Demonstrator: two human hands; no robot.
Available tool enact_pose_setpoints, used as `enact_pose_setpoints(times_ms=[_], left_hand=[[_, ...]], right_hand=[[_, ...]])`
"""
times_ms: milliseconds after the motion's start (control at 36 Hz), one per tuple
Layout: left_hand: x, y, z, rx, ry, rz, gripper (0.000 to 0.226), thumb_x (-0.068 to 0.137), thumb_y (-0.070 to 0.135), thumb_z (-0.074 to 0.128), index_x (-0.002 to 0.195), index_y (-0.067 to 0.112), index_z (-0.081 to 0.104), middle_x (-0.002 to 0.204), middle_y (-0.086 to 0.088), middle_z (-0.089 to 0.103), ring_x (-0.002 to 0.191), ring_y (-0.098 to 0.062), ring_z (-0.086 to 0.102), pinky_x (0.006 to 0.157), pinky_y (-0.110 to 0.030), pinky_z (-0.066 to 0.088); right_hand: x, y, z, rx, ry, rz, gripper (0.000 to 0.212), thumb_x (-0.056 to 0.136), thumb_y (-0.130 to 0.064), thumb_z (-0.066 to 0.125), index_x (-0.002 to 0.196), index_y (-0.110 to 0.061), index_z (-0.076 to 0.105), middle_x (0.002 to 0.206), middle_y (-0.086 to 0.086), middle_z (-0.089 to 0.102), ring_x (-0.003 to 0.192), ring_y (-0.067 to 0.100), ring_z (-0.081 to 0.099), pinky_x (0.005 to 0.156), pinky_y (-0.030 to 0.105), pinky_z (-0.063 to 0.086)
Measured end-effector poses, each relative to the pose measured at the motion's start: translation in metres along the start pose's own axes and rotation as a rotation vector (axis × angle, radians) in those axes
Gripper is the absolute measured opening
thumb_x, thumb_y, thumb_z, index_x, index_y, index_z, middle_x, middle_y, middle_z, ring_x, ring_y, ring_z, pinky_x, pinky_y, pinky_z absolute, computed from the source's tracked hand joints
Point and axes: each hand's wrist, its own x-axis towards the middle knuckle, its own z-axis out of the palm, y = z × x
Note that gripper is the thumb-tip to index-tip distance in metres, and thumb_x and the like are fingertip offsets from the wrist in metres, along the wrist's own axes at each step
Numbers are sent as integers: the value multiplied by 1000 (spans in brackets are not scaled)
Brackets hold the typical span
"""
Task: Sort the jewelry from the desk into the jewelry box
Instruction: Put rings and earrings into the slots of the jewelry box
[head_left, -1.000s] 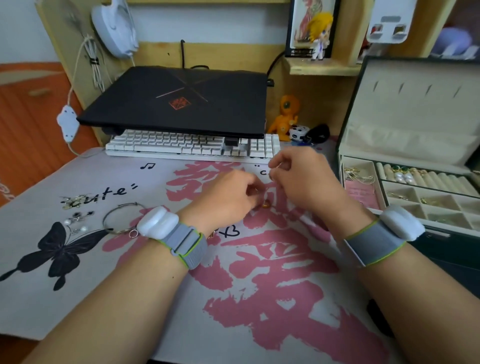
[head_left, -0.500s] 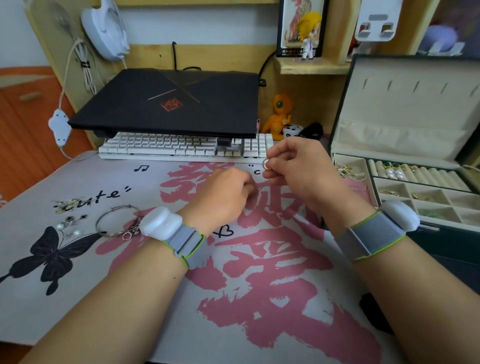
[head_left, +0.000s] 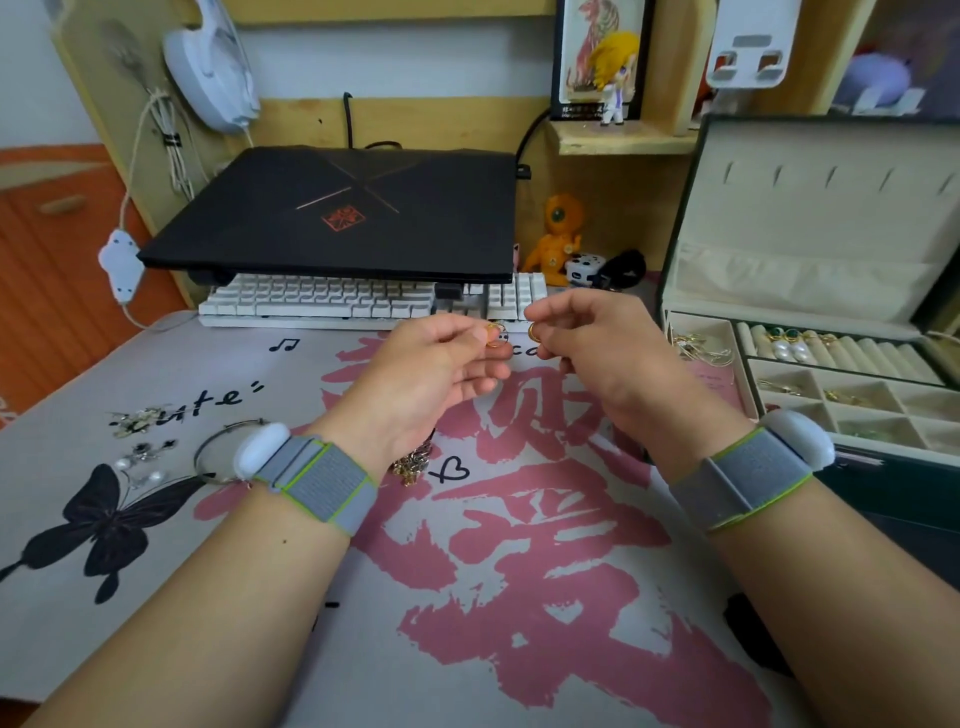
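My left hand (head_left: 436, 369) pinches a small gold ring (head_left: 495, 335) above the desk mat. My right hand (head_left: 597, 348) pinches a second gold ring (head_left: 534, 331) a short gap to the right. The open jewelry box (head_left: 810, 291) stands at the right, with pearl earrings (head_left: 787, 349) on its ring rolls and gold pieces in several compartments. On the mat at the left lie a thin silver bangle (head_left: 218, 447), a pale brooch (head_left: 137, 420) and pearl pieces (head_left: 140, 465). A gold chain (head_left: 413, 465) peeks out under my left wrist.
A white keyboard (head_left: 332, 304) and a closed black laptop (head_left: 343, 213) sit behind my hands. An orange figurine (head_left: 558, 236) and small trinkets (head_left: 602, 267) stand between the keyboard and the box. The printed desk mat (head_left: 467, 597) covers the desk.
Both hands have lifted from the mat, each with a gold ring. The left hand rose and opened toward the right hand, so the two rings now sit side by side.
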Motion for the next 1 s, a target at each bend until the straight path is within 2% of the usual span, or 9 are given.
enact_pose_setpoints(times_ms=[167, 361, 500, 611, 694, 806, 889, 1000], left_hand=[[-1, -2, 1, 87, -4, 11, 17, 103, 6, 58, 116, 3, 67, 113, -13, 75, 97, -21, 76, 83, -29, 60], [-1, -3, 2, 112, 5, 38, 13, 100, 1, 61, 110, 2, 69, 114, -12, 75, 101, -21, 76, 86, -30, 61], [0, -5, 2, 227, 81, 141, 11, 94, 0, 69, 95, 10, 73, 105, -10, 77, 96, -23, 77, 88, -37, 62], [1, -8, 2, 367, 124, 233, 12, 92, 8, 74, 91, 19, 76, 96, 2, 79, 93, -26, 76, 91, -47, 60], [1, -7, 3, 369, 125, 254, 8, 94, 10, 72, 93, 18, 75, 95, 2, 79, 92, -26, 76, 92, -50, 59], [-3, -7, 6, 214, 83, 199, 10, 101, 9, 63, 99, 12, 72, 102, -7, 78, 91, -21, 78, 89, -41, 61], [-4, -6, 8, 148, 55, 153, 13, 104, 12, 58, 104, 10, 71, 105, -9, 78, 93, -21, 77, 87, -34, 61], [-4, -4, 8, 63, 29, 92, 15, 104, 14, 57, 108, 9, 71, 107, -10, 78, 96, -22, 77, 87, -33, 60]], right_hand=[[-1, 0, 4, 37, 19, 5, 19, 94, -13, 71, 112, -20, 68, 88, -1, 75, 77, 9, 68, 69, 23, 49], [-5, 0, 3, 56, 7, 33, 10, 100, -3, 59, 102, -12, 64, 88, 7, 75, 60, 7, 71, 48, 15, 48], [-4, 2, 3, 38, 8, 4, 15, 98, -2, 61, 93, -14, 70, 84, 8, 75, 72, 18, 75, 60, 22, 55], [-4, 3, 5, 76, -3, 2, 15, 98, -2, 63, 98, -13, 72, 90, 7, 75, 73, 13, 74, 61, 18, 53], [-5, 2, 5, 99, -18, 9, 16, 95, -2, 66, 102, -15, 73, 94, 5, 75, 80, 13, 74, 66, 19, 55], [-5, 2, 6, 90, -46, 2, 23, 90, -1, 73, 107, -17, 72, 101, 3, 74, 93, 16, 72, 79, 22, 58], [-6, 2, 7, 83, -55, 3, 23, 90, -2, 73, 107, -18, 71, 101, 2, 75, 94, 16, 72, 87, 28, 59], [-6, 1, 8, 73, -35, -2, 18, 95, -7, 69, 109, -18, 69, 98, 1, 75, 85, 13, 72, 74, 23, 57]])
